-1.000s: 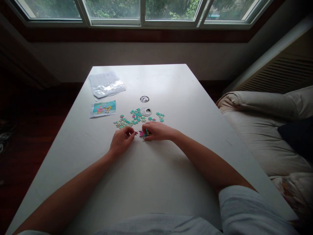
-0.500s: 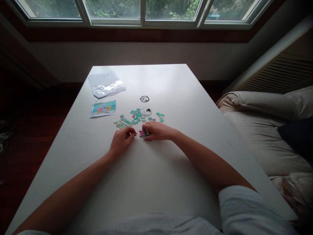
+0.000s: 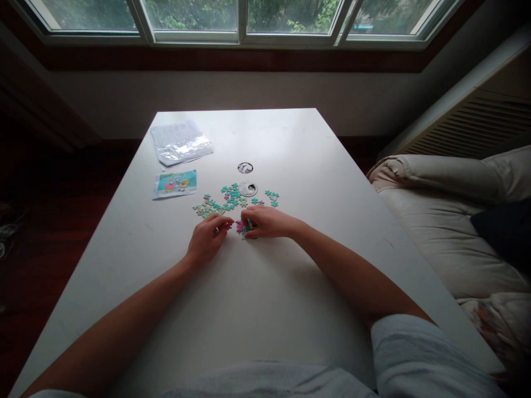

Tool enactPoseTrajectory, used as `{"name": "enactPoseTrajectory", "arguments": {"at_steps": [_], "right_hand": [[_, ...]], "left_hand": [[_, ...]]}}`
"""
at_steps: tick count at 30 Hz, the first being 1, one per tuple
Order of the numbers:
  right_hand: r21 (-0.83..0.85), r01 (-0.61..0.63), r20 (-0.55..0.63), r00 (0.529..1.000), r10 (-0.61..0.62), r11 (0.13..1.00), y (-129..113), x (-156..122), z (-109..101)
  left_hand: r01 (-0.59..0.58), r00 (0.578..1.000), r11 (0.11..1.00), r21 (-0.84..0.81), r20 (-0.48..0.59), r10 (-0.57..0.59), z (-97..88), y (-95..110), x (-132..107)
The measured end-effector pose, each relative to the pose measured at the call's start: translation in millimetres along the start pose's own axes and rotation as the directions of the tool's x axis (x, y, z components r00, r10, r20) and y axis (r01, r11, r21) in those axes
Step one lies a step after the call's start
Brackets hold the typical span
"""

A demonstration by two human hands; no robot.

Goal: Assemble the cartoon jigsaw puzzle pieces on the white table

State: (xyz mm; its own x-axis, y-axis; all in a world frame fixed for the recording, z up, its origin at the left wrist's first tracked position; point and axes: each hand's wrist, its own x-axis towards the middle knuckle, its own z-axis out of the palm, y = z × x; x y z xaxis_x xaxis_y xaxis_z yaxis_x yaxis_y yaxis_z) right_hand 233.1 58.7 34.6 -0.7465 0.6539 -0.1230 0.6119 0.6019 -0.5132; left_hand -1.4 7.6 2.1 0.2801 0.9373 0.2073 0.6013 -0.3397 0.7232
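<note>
A small pink jigsaw piece (image 3: pixel 230 226) is pinched between the thumb and fingertips of my left hand (image 3: pixel 207 237), low over the white table. Just to its right lies a cluster of joined jigsaw pieces (image 3: pixel 239 226), pink with some green and yellow. My right hand (image 3: pixel 269 221) curls over this cluster, thumb at the near side and fingers at the far side, hiding part of it. Loose green jigsaw pieces (image 3: pixel 209 206) are scattered beyond both hands.
A small picture sheet (image 3: pixel 176 183) with cartoon figures lies at the left, below a clear plastic packet (image 3: pixel 180 143). Two round, silvery discs (image 3: pixel 248 189) sit behind the loose pieces. A pale sofa (image 3: pixel 440 232) stands along the table's right side.
My left hand's fingers have shifted slightly right, bringing the pink jigsaw piece closer to the joined cluster. My right hand has stayed in place.
</note>
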Motion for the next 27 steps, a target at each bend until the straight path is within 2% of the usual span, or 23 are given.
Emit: {"name": "enactPoseTrajectory", "arguments": {"at_steps": [6, 9, 18, 25, 27], "right_hand": [[0.0, -0.001, 0.001, 1.0, 0.001, 1.0, 0.7, 0.5, 0.2], [0.006, 0.002, -0.001, 1.0, -0.002, 1.0, 2.2, 0.5, 1.1], [0.0, -0.013, 0.009, 1.0, 0.013, 1.0, -1.1, -0.4, -1.0], [-0.004, -0.002, 0.004, 1.0, 0.002, 1.0, 1.8, 0.9, 1.2], [-0.005, 0.002, 0.002, 1.0, -0.002, 1.0, 2.3, 1.1, 1.9]], "left_hand": [[0.116, 0.993, 0.992, 0.045, -0.014, -0.116, -1.3, 4.2, 0.1], [0.14, 0.99, 0.987, 0.076, -0.021, -0.139, -1.9, 5.6, 0.2], [-0.011, 1.0, 0.999, 0.043, 0.022, 0.011, -1.7, 3.1, -0.1], [0.077, 0.997, 0.995, 0.07, -0.001, -0.077, -1.8, 4.5, -0.8], [0.071, 0.997, 0.994, 0.086, 0.004, -0.072, -1.3, 4.1, -1.1]]}}
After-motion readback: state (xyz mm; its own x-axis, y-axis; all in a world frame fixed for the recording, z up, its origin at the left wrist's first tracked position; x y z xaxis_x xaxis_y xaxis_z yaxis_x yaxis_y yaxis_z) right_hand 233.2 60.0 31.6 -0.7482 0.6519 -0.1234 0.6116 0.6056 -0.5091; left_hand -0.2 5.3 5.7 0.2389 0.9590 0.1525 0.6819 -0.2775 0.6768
